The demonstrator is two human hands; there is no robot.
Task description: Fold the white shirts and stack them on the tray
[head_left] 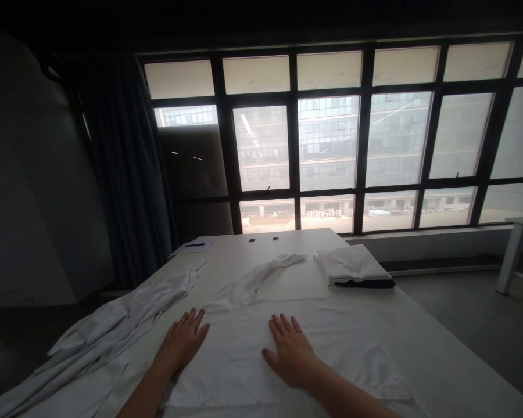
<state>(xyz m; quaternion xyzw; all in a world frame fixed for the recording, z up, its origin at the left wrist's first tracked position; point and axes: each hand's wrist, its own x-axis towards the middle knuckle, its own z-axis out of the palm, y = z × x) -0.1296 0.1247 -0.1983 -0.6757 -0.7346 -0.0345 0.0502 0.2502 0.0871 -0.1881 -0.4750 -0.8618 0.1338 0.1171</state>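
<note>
A white shirt-like garment (239, 360) is spread over the near part of the table, with a sleeve-like strip (261, 276) reaching toward the far end. My left hand (182, 341) rests on the garment's left edge, fingers apart and pointing away from me. Flat on the cloth right of centre lies my right hand (290, 351), its thumb out to the left. Neither hand grips anything. The lower part of the garment runs out of the picture at the bottom.
Crumpled white cloth (113, 325) hangs over the table's left side. Folded white cloths (351, 262) lie on a dark one (366, 284) at the right edge. A blue pen (194, 244) sits on paper far left. Windows and a curtain (126, 174) stand beyond the white table (305, 241).
</note>
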